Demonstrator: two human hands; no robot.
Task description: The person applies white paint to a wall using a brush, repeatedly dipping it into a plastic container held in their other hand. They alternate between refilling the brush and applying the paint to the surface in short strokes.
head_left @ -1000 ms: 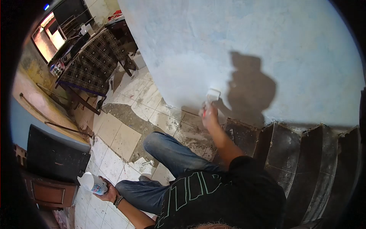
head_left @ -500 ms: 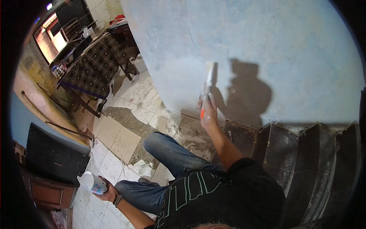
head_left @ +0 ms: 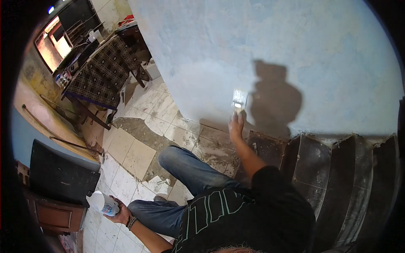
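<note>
Currently, right fingers [head_left: 240, 119] grip a brush [head_left: 239, 95]; left fingers [head_left: 119, 202] hold a cup [head_left: 101, 203].

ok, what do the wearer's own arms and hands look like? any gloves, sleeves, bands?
No gloves. Left hand: dark bracelet at the wrist, too small to tell its material. Right hand: nothing visible on the wrist; short black sleeve higher up, forearm bare. Black shirt has pale green line print.
</note>
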